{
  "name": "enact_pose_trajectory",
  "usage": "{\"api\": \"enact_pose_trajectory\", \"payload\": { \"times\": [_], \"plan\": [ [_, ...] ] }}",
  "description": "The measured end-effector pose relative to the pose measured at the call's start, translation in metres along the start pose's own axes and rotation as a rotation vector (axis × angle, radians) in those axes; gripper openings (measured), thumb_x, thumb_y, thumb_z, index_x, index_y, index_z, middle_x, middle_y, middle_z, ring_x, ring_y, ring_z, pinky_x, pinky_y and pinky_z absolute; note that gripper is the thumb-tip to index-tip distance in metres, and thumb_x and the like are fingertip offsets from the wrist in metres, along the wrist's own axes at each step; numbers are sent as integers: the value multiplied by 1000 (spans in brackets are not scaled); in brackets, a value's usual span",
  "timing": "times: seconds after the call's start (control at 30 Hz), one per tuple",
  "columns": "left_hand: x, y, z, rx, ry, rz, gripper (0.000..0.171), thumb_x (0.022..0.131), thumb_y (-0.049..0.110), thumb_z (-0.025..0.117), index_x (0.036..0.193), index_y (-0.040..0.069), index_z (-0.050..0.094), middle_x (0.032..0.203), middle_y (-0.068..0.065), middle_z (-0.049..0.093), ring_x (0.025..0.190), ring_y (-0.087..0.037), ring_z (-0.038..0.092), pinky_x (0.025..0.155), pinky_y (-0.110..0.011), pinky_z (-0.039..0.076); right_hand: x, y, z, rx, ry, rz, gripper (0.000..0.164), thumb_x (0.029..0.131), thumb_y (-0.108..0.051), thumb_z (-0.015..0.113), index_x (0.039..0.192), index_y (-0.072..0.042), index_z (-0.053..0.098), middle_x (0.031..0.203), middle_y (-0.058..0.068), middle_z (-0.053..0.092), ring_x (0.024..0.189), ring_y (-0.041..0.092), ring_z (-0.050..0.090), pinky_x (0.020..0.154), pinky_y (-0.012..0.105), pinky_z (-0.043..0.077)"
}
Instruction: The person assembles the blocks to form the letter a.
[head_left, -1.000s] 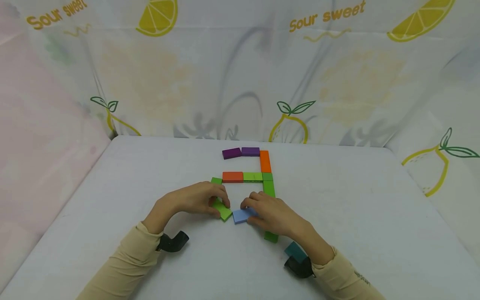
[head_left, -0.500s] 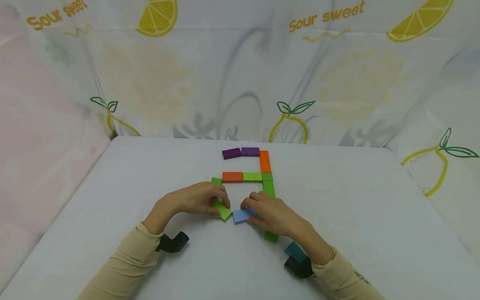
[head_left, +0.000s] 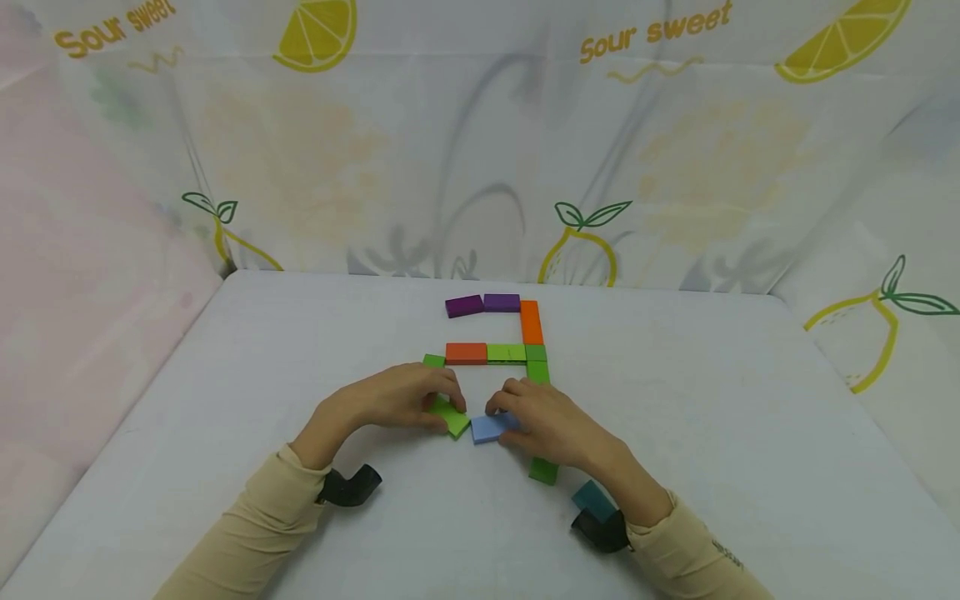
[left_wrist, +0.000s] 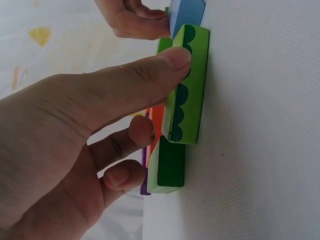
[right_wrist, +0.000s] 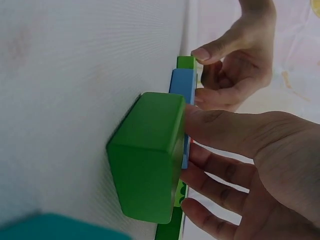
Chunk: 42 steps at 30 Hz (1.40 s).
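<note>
In the head view, my left hand (head_left: 397, 397) pinches a light green block (head_left: 454, 422) that lies at a slant on the white table. Its thumb presses the block's scallop-patterned side, as the left wrist view shows on the green block (left_wrist: 197, 90). My right hand (head_left: 555, 423) holds a light blue block (head_left: 490, 428), thumb on the near side and fingers on the far side. The two blocks meet nearly corner to corner. Under the right hand runs a column of green blocks, partly hidden; its front block (head_left: 543, 472) shows by the wrist.
A red-orange block (head_left: 466, 354) and another light green block (head_left: 506, 354) form a row behind the hands. Beyond it stand an orange block (head_left: 531, 323) and two purple blocks (head_left: 502, 303). A teal block (head_left: 592, 498) lies beside the right wrist's black camera (head_left: 602, 532).
Both hands have shifted slightly to the right together with the light green and light blue blocks. The other blocks stay where they were.
</note>
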<state>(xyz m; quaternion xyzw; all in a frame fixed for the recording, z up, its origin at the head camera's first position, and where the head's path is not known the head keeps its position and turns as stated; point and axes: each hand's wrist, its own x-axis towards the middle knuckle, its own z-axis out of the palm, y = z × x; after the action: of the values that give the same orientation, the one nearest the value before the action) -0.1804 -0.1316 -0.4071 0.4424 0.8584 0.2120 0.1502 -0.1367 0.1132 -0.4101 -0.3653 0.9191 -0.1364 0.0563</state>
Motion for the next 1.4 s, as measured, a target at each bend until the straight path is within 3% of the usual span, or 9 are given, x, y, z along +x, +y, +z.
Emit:
{"api": "enact_pose_trajectory", "payload": {
  "times": [0.2, 0.43, 0.57, 0.73, 0.97, 1.1, 1.23, 1.4],
  "plan": [
    [-1, -3, -2, -13, 34, -16, 26, 84, 26, 72, 108, 20, 68, 102, 6, 61, 75, -9, 52, 70, -21, 44, 0, 1, -2, 10, 2, -8, 30, 83, -24, 73, 110, -15, 64, 99, -3, 59, 91, 11, 53, 82, 30, 46],
    [-11, -19, -12, -27, 158, -106, 37, 88, 22, 67, 124, 16, 60, 127, 0, 51, 80, -8, 53, 72, -27, 47, -1, 4, -3, 34, 9, -27, 30, 84, -26, 72, 110, -14, 65, 100, -2, 60, 90, 10, 54, 83, 30, 47],
    [-16, -30, -12, -36, 124, -161, 48, 88, 20, 67, 133, 11, 53, 139, -7, 45, 79, -7, 55, 75, -27, 48, -1, 5, -3, 31, 0, -32, 28, 84, -24, 72, 110, -14, 65, 100, -3, 60, 92, 10, 54, 85, 30, 47],
    [-18, -37, -10, -39, 88, -173, 53, 87, 18, 68, 136, 10, 49, 135, -7, 50, 81, -7, 56, 77, -25, 48, -1, 5, -3, 32, 1, -41, 28, 84, -22, 72, 110, -14, 65, 100, -2, 60, 93, 10, 54, 85, 29, 47],
    [-17, -36, -8, -38, 98, -190, 54, 85, 19, 70, 135, 11, 51, 129, -5, 54, 77, -8, 54, 72, -22, 46, -2, 5, -5, 17, 0, -51, 28, 84, -22, 72, 110, -15, 65, 100, -2, 60, 93, 11, 55, 85, 30, 47],
    [-17, -33, -10, -29, 98, -198, 55, 84, 22, 72, 134, 13, 51, 136, -7, 48, 77, -7, 55, 73, -23, 46, -1, 6, -5, 27, -6, -48, 28, 85, -23, 71, 111, -15, 65, 101, -2, 60, 92, 10, 55, 84, 29, 47],
    [-18, -26, -15, -6, 129, -164, 51, 84, 25, 72, 132, 16, 54, 140, -6, 43, 77, -4, 54, 71, -24, 45, -3, 9, -9, 65, -17, -16, 27, 88, -26, 66, 113, -15, 64, 103, -3, 60, 90, 9, 54, 83, 30, 47],
    [-14, -11, -14, -80, 104, -12, 45, 81, 25, 75, 123, 17, 60, 114, 1, 61, 75, -8, 52, 69, -26, 47, -9, 13, -21, 144, -29, 40, 27, 91, -27, 62, 115, -15, 63, 106, -3, 60, 91, 11, 57, 83, 31, 48]
  ]
}}
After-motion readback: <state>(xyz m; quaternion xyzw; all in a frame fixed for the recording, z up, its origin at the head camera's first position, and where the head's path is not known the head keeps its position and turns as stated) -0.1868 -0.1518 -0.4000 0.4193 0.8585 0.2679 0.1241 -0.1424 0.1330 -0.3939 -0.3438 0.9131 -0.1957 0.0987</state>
